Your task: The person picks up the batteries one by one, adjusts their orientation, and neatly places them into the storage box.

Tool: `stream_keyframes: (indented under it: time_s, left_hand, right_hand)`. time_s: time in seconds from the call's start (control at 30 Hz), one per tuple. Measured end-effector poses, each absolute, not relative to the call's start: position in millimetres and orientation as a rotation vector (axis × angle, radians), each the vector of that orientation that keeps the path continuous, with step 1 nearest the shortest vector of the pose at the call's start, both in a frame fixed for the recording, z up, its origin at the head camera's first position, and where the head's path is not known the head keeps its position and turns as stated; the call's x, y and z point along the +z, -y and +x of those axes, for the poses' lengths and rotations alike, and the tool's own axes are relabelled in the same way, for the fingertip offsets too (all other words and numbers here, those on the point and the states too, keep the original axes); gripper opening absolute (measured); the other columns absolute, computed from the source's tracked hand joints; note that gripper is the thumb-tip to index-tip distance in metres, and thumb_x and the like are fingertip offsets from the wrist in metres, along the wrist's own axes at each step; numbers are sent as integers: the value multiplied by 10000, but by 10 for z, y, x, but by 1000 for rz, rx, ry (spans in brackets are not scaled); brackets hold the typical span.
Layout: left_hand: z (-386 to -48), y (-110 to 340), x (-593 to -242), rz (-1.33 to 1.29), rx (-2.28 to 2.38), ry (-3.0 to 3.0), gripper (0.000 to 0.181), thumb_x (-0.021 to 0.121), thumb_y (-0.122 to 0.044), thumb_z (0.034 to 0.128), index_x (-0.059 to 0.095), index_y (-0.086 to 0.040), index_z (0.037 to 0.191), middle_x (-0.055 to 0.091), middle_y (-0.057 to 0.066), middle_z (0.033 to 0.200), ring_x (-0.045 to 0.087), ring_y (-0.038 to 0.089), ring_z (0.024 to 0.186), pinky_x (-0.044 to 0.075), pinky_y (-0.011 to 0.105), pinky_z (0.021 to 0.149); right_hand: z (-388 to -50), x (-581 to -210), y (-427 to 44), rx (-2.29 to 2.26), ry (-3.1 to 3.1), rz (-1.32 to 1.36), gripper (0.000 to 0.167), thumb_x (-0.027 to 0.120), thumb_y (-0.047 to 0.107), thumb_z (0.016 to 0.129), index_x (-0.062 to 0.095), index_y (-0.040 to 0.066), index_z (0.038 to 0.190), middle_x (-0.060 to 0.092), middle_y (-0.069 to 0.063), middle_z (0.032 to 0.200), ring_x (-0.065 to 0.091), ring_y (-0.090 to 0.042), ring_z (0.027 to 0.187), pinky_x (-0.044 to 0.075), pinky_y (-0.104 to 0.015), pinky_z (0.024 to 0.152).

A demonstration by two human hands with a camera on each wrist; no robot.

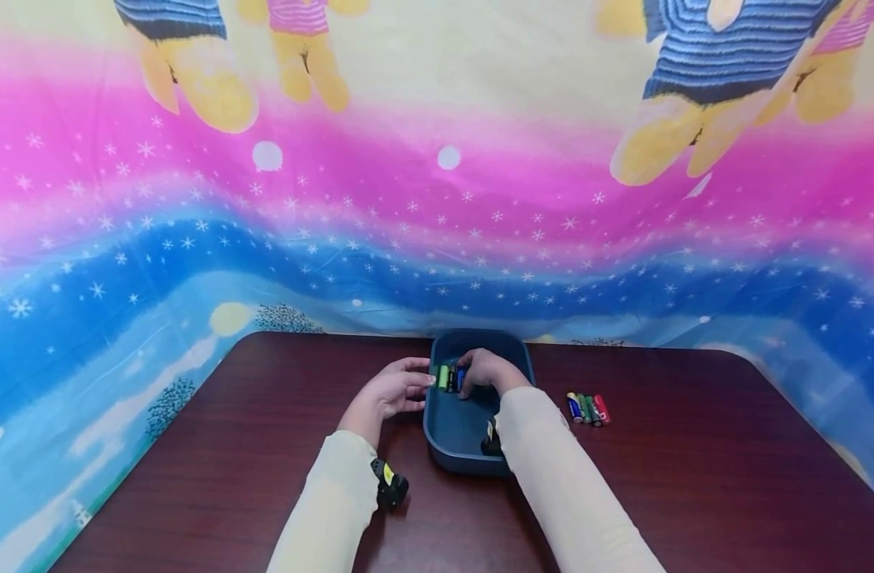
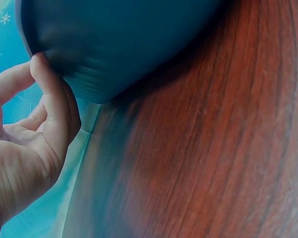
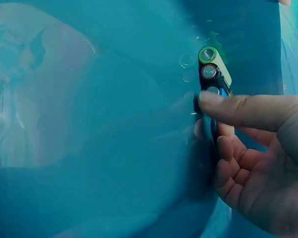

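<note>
A dark blue-grey plastic box [image 1: 473, 430] lies lengthwise on the table. Inside it, by the left wall, stands a short row of batteries: a light green battery [image 3: 219, 64], a black battery [image 3: 209, 72] and a blue battery [image 1: 462, 378]. My right hand [image 1: 489, 370] reaches into the box and pinches the blue battery between thumb and fingers; part of that battery is hidden. At the outer left side, my left hand [image 1: 394, 388] holds the box's rim with bent fingers. The left wrist view shows its fingertips meeting at the wall [image 2: 89, 74].
To the right of the box, several batteries [image 1: 588, 408] lie side by side on the dark red wooden table [image 1: 695, 446]. Behind and around the table hangs a patterned cloth [image 1: 408, 239]. A small black wrist camera [image 1: 390, 481] sits on the left sleeve.
</note>
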State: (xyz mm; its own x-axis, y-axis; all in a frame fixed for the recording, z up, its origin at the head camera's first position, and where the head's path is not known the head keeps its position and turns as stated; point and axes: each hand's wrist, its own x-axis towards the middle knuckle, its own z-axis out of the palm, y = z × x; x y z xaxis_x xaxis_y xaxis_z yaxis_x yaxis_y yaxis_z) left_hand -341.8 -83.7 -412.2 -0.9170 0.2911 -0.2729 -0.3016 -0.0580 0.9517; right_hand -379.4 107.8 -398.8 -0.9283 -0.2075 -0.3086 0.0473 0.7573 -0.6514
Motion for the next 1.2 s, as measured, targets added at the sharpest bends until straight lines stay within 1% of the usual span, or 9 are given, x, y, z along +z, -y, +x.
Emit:
stream_keyframes:
  time_s: [0.13,0.23,0.37,0.5,0.6,0.67,0.8,1.0,1.2]
  left_hand:
    - [-3414,835,-4116,-1,2028,-1848,477,602,-55,879,439,-53,1328,573,210,1137,588,176,779,530,314,617]
    - [-3404,842,-4125,-7,2027,-1872,467,600,-56,881,444,-49,1322,571,213,1132,587,173,763,531,313,610]
    - [-3385,847,-4137,-16,2029,-1879,456,600,-53,879,453,-52,1310,573,216,1129,583,170,751,530,309,602]
    - [-3387,836,-4136,-9,2033,-1871,457,605,-50,874,456,-54,1306,589,188,1082,578,169,749,528,306,599]
    - [-3403,828,-4126,-5,2037,-1874,460,612,-49,869,460,-51,1303,599,173,1052,578,165,737,528,306,594]
    - [-3406,826,-4130,-10,2040,-1867,461,608,-47,871,458,-54,1306,598,177,1067,583,169,749,528,307,599]
    - [-3408,829,-4133,-9,2029,-1875,473,600,-45,878,443,-45,1323,584,197,1110,587,184,780,528,312,609]
    - [-3410,835,-4136,-13,2033,-1878,455,593,-45,882,452,-50,1314,582,207,1126,587,184,780,527,314,616]
    - [-3407,820,-4127,-15,2035,-1880,451,610,-51,872,467,-58,1299,598,193,1095,591,186,778,529,318,616]
  right_hand:
    - [-3790,-3947,-1086,-954,-2579,-152,609,727,-22,743,488,61,1296,579,-136,1062,559,-258,833,499,-409,765]
    - [-3783,-3889,-1084,-946,-2528,-151,660,695,-52,759,405,49,1343,550,-160,1116,573,-242,801,508,-375,726]
    - [-3786,-3755,-1127,-976,-2476,-134,684,667,-79,771,352,24,1370,476,-193,1246,601,-247,845,510,-382,759]
    - [-3789,-3530,-1279,-1024,-2501,-180,603,652,-42,801,409,12,1351,474,-195,1270,584,-290,947,495,-412,808]
    - [-3779,-3340,-1472,-1103,-2514,-228,492,613,25,857,464,13,1325,510,-192,1249,548,-310,1044,483,-416,838]
    - [-3755,-3240,-1633,-1151,-2517,-248,436,579,67,892,486,14,1314,530,-190,1240,527,-320,1093,476,-418,854]
    - [-3690,-3160,-2025,-1215,-2527,-264,406,551,110,920,494,4,1308,533,-196,1254,496,-332,1146,463,-419,875]
    - [-3578,-3249,-2594,-1241,-2536,-218,412,534,124,931,474,-16,1314,524,-215,1254,467,-377,1159,468,-405,857]
    - [-3457,-3389,-2933,-1209,-2545,-201,425,550,146,921,481,-18,1307,502,-241,1270,448,-408,1156,463,-432,853]
